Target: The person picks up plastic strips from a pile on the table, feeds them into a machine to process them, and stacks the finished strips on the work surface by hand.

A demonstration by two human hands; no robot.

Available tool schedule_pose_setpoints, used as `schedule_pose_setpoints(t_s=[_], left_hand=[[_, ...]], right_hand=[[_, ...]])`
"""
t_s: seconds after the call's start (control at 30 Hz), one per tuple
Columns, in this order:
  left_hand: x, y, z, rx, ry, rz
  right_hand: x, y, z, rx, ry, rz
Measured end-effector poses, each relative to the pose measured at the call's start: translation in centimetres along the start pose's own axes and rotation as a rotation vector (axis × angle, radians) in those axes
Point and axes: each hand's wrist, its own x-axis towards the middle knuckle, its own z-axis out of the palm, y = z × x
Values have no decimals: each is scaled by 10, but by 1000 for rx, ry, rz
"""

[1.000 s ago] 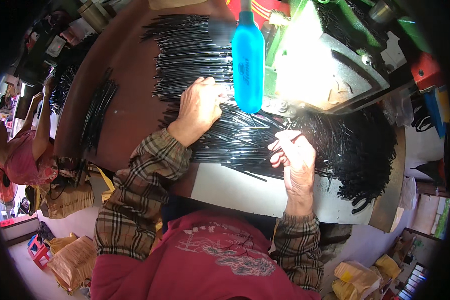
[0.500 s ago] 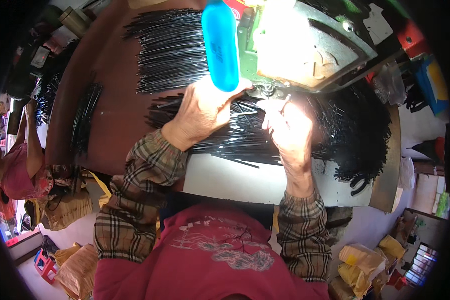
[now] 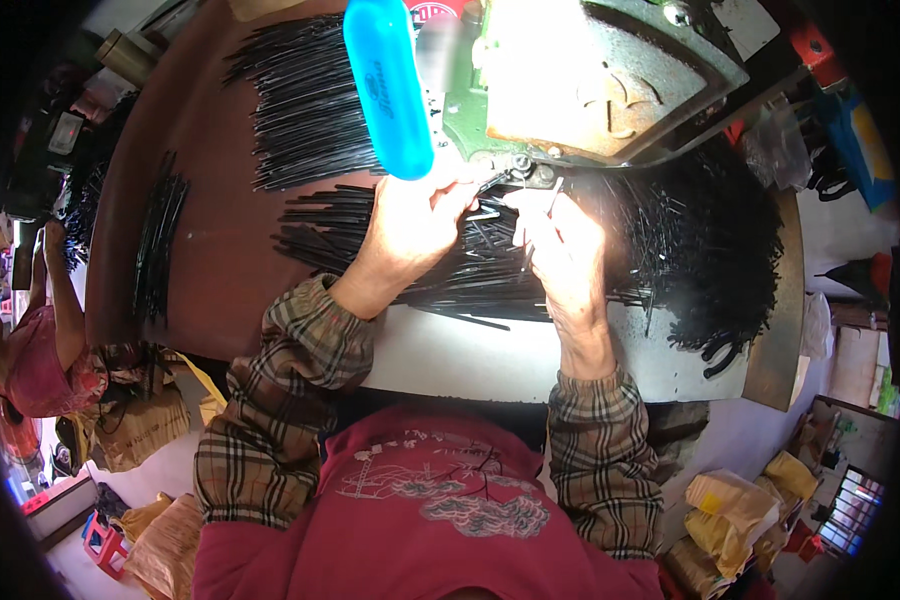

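Note:
My left hand (image 3: 406, 222) is closed in a pinch beside the machine's small metal working part (image 3: 520, 168). From its fingertips a thin black strip (image 3: 490, 184) reaches that part. A long, rounded blue piece (image 3: 390, 90) stands just above the left hand and hides some of it. My right hand (image 3: 567, 250) is closed, thumb and fingers pinching a thin strip (image 3: 556, 188) that looks pale in the glare. Under both hands lies a loose pile of black strips (image 3: 470, 270). Strong light washes out the fingertips and part of the green machine (image 3: 460, 115).
A neat stack of black strips (image 3: 305, 105) lies on the brown tabletop (image 3: 215, 240). A dense black bundle (image 3: 720, 240) lies at the right, near a pale board (image 3: 450, 355). At far left another person's arm (image 3: 58, 270) shows. Sacks (image 3: 735, 510) stand below right.
The black strip between my left fingertips and the machine part now shows plainly. The blue piece sits further left and more tilted. My right hand is slightly further left; the whole view has shifted a little.

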Motion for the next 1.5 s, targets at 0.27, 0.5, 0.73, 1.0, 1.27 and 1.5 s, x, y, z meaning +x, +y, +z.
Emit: schedule_pose_setpoints(t_s=[0.27, 0.5, 0.73, 1.0, 1.27, 1.5], left_hand=[[-2, 0, 1, 84, 1, 53], [-1, 5, 1, 170, 2, 17], [6, -3, 14, 151, 86, 102], [-4, 4, 16, 607, 148, 510], [-4, 18, 19, 945, 10, 570], [-6, 16, 17, 854, 50, 594]], right_hand=[[2, 3, 1, -44, 12, 3], [5, 7, 1, 33, 16, -40], [12, 14, -2, 55, 58, -53], [16, 3, 1, 24, 30, -143], [19, 7, -4, -83, 34, -196], [16, 0, 1, -21, 50, -116]])
